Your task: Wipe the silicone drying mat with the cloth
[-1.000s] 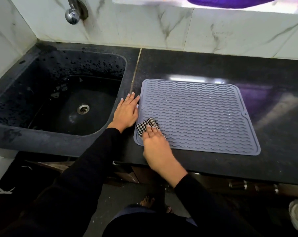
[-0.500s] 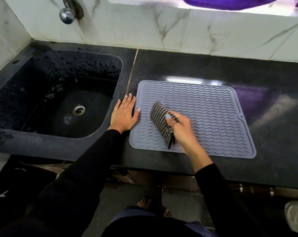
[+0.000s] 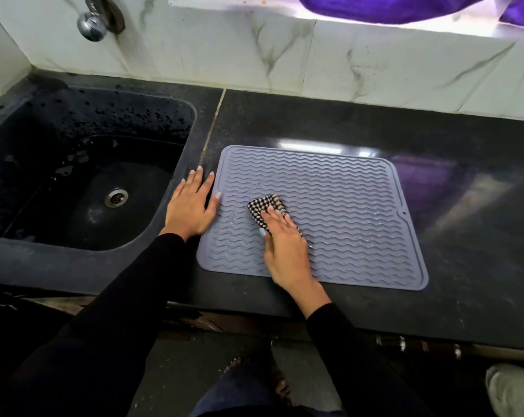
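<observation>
So the mat point(image 3: 330, 212) is lying flat on the dark surface point(image 3: 465, 266), and the checked cloth point(image 3: 266, 207) is bunched up on its left-middle part, right under the fingertips of the right hand point(image 3: 285, 245). That hand is spread mostly flat, fingers pressing the cloth down onto the ridges rather than really gripping it. The left hand point(image 3: 191, 209) is open and empty, palm down on the surface just beside the mat's left edge, thumb touching the rim, which looks like it's there to stop the mat sliding. The sink point(image 3: 176, 182) is on the far side of the left hand, with a tap point(image 3: 92, 22) up on the wall.

Looks like mid-wipe. The whole stretch to the right of the right hand probably needs passes yet, so the next move calls for dragging the cloth that way with steady pressure while the left hand pins the edge.
</observation>
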Demonstrator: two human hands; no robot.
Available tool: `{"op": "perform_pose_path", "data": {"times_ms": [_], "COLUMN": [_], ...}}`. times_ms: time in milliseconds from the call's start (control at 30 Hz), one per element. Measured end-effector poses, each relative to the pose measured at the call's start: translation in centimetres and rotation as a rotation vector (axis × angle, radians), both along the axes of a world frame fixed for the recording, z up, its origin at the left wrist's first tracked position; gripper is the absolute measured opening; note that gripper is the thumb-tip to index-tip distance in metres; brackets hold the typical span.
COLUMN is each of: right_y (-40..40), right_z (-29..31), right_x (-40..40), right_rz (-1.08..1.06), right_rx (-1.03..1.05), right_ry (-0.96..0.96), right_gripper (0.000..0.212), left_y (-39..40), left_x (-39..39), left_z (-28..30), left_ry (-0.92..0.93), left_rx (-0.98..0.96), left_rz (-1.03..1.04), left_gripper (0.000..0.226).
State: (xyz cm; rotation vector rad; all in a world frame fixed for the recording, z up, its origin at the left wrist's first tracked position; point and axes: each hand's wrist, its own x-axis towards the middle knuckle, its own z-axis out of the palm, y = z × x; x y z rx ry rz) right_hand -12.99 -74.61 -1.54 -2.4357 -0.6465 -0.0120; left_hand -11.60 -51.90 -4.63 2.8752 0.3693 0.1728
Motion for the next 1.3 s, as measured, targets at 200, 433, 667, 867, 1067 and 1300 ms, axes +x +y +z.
{"op": "perform_pose_path", "data": {"times_ms": [200,433,667,867,1067,1300], "right_y": [-2.5,-4.3,-1.8,-2.7,-6.3,-6.4], "right_z": [3.5,3.8,-1.7,-1.1,3.9,2.3], "right_x": [4.3,4.8,2.3,3.5,7.8,3.5], "right_rz": [-0.244,-0.301,-0.038,0.054,-0.351,-0.189], "right_rx": [0.758,0.374,-0.293,-0.176,0.932,0.064], "right_ry": [0.748,0.113,-0.123,-0.015,0.738,0.154], "right_gripper": [0.035,0.041,0.067,0.054,0.035,0.050], "left_y": [-0.1,-0.3,-0.4,-0.4,-0.3,-0.3], "left_x": [0.0,-0.1,0.0,0.0,0.0,0.0], "left_z": [0.2,0.3,0.5,0.4,0.4,0.4], "left_ry": [-0.025,-0.020,0.014,0.005,-0.010,-0.026], "left_rx": [-0.017,-0.021,-0.002,-0.004,-0.013,-0.014], "left_rz": [-0.005,0.013,0.026,0.020,0.020,0.026], "left_gripper": [0.056,0.055,0.061,0.061,0.061,0.060]}}
